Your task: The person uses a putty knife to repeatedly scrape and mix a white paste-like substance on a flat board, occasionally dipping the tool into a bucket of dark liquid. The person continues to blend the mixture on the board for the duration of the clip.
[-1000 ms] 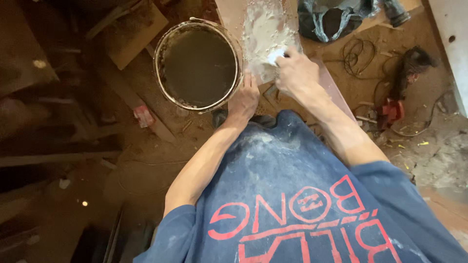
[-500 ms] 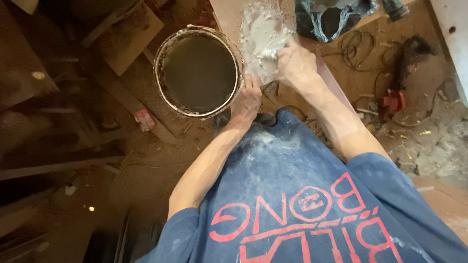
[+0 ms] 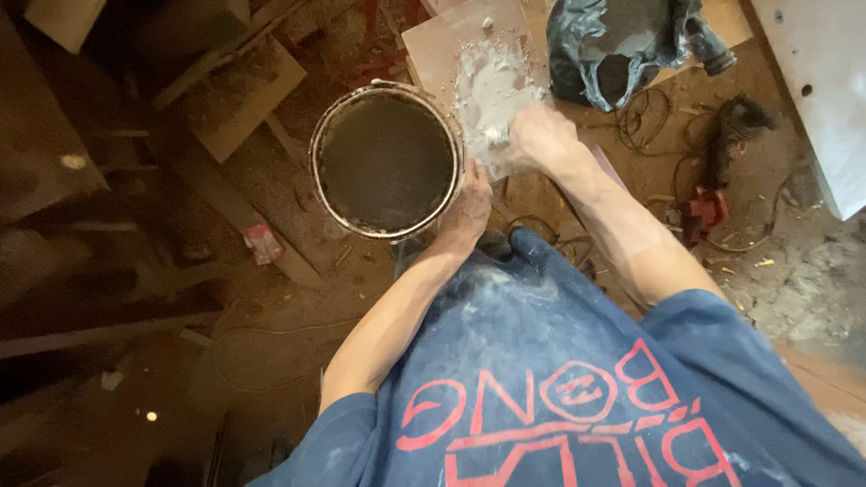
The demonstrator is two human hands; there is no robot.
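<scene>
Since a second ago the right hand (image 3: 539,140) has slid down the pale board (image 3: 460,54), closed on a small white-smeared tool, while the left hand (image 3: 466,209) grips the bucket (image 3: 386,162) rim just left of it

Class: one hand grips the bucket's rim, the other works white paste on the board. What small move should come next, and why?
Probably draw the right hand back through the white paste on the board: lumps remain, and the left hand already steadies the bucket.
</scene>
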